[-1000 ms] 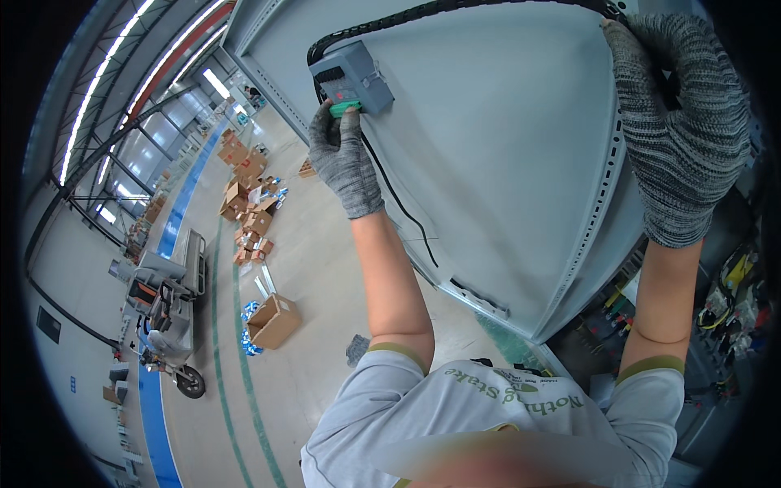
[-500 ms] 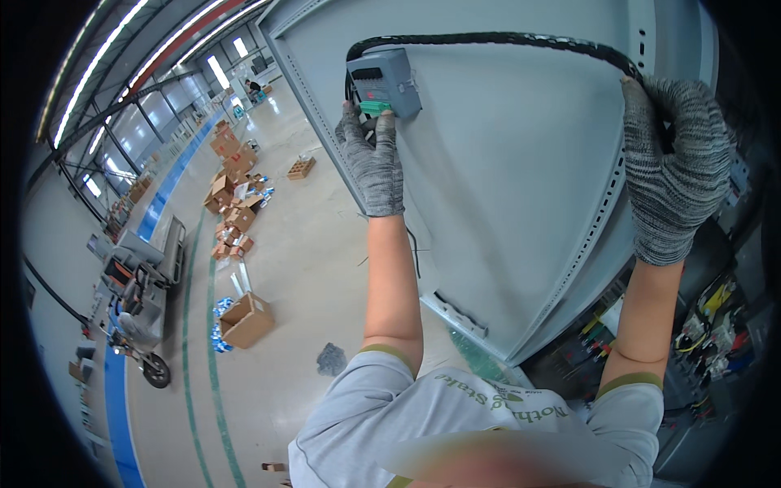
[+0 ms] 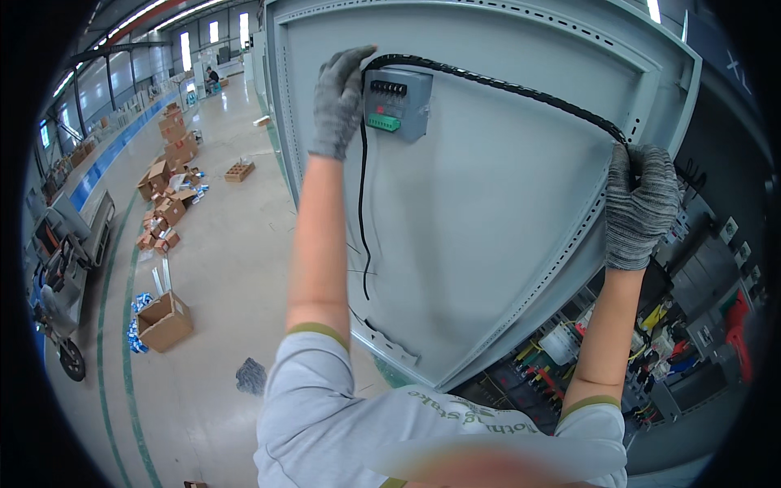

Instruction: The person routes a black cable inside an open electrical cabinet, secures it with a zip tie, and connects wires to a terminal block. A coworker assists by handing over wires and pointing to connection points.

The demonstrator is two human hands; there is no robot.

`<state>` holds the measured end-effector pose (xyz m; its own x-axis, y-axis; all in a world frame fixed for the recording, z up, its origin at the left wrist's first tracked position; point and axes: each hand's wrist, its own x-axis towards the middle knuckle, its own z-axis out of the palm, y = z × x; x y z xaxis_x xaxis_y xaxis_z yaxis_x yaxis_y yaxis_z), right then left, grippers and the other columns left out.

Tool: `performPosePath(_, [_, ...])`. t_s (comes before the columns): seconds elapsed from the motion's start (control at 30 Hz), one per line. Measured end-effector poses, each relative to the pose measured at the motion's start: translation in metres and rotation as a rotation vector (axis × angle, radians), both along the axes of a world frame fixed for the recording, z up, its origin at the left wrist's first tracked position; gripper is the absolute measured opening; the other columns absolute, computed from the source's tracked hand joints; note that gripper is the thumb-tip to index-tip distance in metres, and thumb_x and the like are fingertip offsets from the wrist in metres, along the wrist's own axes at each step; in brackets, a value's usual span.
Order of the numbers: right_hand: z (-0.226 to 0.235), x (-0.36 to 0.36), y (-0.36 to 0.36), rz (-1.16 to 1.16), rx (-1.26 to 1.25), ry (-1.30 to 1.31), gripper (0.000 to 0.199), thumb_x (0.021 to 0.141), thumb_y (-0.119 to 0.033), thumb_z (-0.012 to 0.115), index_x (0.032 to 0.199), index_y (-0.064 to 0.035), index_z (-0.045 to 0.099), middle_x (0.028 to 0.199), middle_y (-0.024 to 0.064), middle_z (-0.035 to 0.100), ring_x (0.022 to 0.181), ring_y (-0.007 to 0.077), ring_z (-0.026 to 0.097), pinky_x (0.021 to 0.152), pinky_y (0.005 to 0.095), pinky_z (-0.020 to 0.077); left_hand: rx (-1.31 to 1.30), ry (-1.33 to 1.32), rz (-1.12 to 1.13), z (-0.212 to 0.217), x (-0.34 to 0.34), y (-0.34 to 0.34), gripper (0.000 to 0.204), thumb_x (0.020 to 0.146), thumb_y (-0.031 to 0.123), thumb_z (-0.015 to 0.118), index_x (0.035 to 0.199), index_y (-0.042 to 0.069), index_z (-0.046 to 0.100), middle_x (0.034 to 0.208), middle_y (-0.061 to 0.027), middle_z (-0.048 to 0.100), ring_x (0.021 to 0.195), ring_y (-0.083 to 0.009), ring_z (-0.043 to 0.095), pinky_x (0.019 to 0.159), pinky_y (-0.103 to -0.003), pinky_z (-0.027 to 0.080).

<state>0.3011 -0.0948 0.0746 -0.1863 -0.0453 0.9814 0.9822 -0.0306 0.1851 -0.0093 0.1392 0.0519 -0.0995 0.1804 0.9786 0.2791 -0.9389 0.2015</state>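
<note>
The two gloved hands are well apart. The left hand (image 3: 338, 102), at eleven o'clock in the view, has its fingers raised at the bend of a black cable (image 3: 504, 86) – whether they grip it, I cannot tell. The right hand (image 3: 641, 207), near three o'clock, has thumb and fingers closed around the cable beside the edge of a grey metal panel (image 3: 496, 203). The cable arches over the panel's face from twelve to two o'clock, passing just above a grey module (image 3: 415, 102) at twelve, which carries a green connector (image 3: 383, 122). A thin black lead (image 3: 363, 195) hangs just to the module's left. Farther out – coloured wires (image 3: 654, 315) between three and four, an open carton (image 3: 167, 327) at eight.
</note>
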Motion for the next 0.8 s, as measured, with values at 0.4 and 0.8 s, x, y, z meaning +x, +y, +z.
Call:
performPosePath(0.4, [-0.004, -0.003, 0.005, 0.032, -0.012, 0.103, 0.01, 0.082, -0.011, 0.072, 0.081, -0.0059, 0.064, 0.074, 0.0094, 0.063, 0.066, 0.023, 0.06, 0.066, 0.0342, 0.05, -0.141, 0.287, -0.213, 0.022, -0.032, 0.019, 0.03, 0.094, 0.005, 0.046, 0.118, 0.004, 0.064, 0.11, -0.0073, 0.063, 0.105, -0.0173, 0.058, 0.098, -0.028, 0.043])
performPosePath(0.8, [-0.005, 0.0, 0.008, -0.047, 0.082, 0.063, 0.013, 0.078, -0.021, 0.069, 0.077, -0.0103, 0.061, 0.076, 0.008, 0.061, 0.074, 0.0293, 0.059, 0.071, 0.0414, 0.0426, 0.297, 0.228, -0.404, 0.016, 0.168, -0.151, 0.025, 0.087, 0.0, 0.056, 0.109, 0.008, 0.065, 0.106, -0.0128, 0.062, 0.095, -0.0306, 0.062, 0.083, -0.037, 0.051])
